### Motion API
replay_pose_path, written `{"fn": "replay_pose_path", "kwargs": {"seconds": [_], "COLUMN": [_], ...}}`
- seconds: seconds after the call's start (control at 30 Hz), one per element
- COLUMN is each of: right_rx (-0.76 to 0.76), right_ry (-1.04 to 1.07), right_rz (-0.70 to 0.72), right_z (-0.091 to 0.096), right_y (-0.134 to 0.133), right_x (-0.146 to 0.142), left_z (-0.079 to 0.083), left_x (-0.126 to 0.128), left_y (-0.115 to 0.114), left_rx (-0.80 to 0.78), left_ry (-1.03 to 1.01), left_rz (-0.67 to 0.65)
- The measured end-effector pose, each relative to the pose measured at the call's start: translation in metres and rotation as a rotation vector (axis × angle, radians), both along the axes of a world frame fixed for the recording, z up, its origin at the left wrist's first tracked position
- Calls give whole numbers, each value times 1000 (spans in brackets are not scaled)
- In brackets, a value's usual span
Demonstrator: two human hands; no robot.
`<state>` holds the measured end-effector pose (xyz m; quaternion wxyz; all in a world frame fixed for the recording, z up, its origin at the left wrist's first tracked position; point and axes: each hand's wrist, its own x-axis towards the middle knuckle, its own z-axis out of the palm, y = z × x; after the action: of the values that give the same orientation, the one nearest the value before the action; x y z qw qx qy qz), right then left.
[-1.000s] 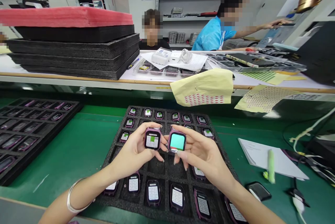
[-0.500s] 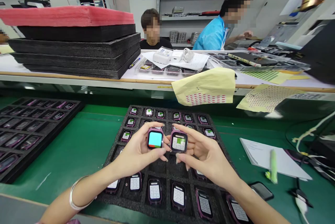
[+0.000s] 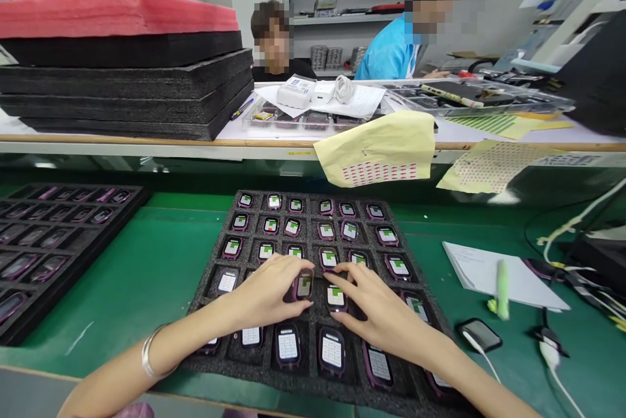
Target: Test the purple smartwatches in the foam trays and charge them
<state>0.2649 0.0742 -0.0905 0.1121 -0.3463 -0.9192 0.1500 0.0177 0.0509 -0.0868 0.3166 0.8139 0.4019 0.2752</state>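
Observation:
A black foam tray on the green mat holds several pink smartwatches with lit screens. Both of my hands are down on its middle rows. My left hand is closed on one pink watch, held tilted on edge over a slot. Beside it, my right hand pinches a second pink watch, which lies nearly flat in its slot, between thumb and fingers. On my left wrist is a silver bangle. The row of watches nearest me shows white keypad screens.
A second tray of watches lies at the left. A paper pad with a green pen, a small black device and cables are at the right. Stacked foam sheets, yellow sticker sheets and two seated people are beyond.
Both hands have dropped from chest height to the tray, each still with its watch. The watches now sit at or in slots instead of facing me.

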Motion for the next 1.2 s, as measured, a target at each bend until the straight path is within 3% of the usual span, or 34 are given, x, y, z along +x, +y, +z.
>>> {"fn": "replay_pose_path", "kwargs": {"seconds": [0.1, 0.2, 0.3, 0.4, 0.5, 0.63, 0.8, 0.93, 1.07, 1.2], "right_rx": [34, -10, 52, 136, 93, 27, -156, -79, 81, 101], "right_ry": [15, 13, -69, -135, -121, -104, -65, 60, -110, -174], "right_rz": [-7, 81, 245, 273, 298, 272, 277, 325, 354, 348], "right_z": [6, 8, -2, -15, -18, -10, 11, 18, 6, -3], "right_y": [-12, -39, -67, -75, -67, -52, -26, 6, 28, 35], "right_x": [-4, -15, -26, -29, -25, -22, -31, -68, -120, -149], "left_z": [-18, -23, -12, 7, 21, 21, 10, 8, 6, 1], "left_x": [0, -1, -11, -34, -67, -100, -103, -90, -88, -102], "left_y": [7, 9, 6, 1, -6, -15, -19, -12, -3, 2], "left_rx": [110, 160, 157, 131, 102, 49, 60, 72, 63, 33], "left_ry": [224, 346, 410, 473, 571, 690, 769, 830, 763, 584], "left_rz": [-66, -77, -74, -59, -6, 86, 126, 163, 166, 173]}}
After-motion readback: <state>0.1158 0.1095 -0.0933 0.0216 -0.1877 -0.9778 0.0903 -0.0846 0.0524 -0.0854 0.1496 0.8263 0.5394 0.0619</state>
